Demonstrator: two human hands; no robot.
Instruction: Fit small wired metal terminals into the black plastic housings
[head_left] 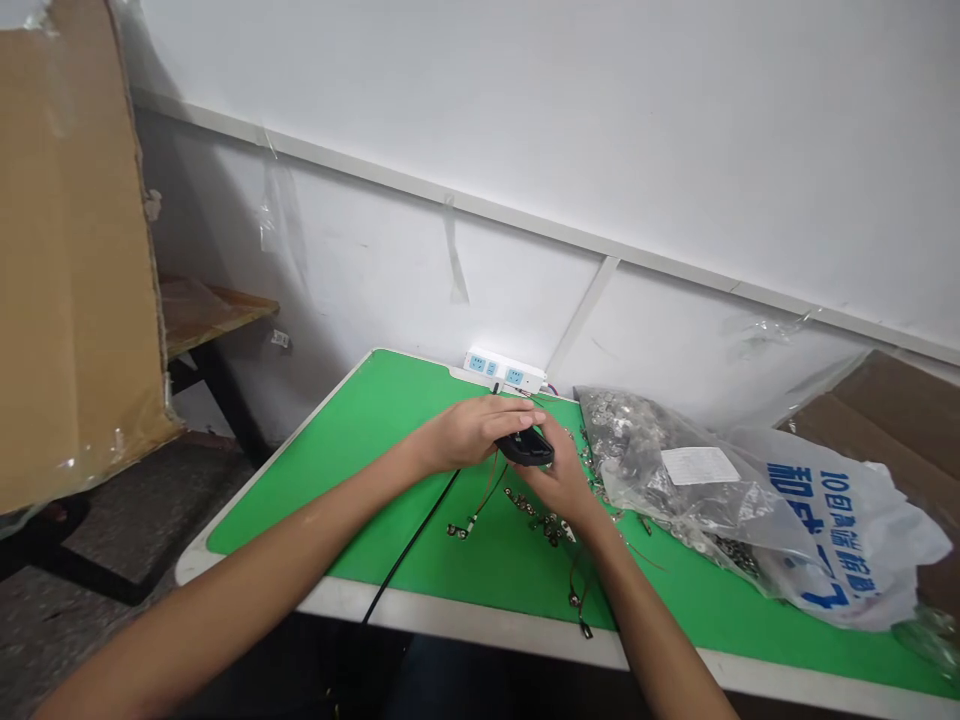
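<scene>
Above the green tabletop [405, 440], both my hands are closed around a black plastic housing [527, 450]. My left hand [472, 430] lies over its far upper side, with fingers reaching across the top. My right hand [561, 478] grips it from the right and below. Thin wires [491, 485] hang under the hands, and small metal pieces [459, 530] at their lower ends are on the tabletop. A pile of small metal parts [551, 525] lies just below my right hand. The inside of the housing is mostly hidden.
A white power strip [504, 370] stands at the back edge by the wall. Plastic bags of metal parts [645, 450] and a printed white bag [840, 540] cover the right side. A black cable [412, 545] crosses the front edge. Cardboard [75, 250] stands at left.
</scene>
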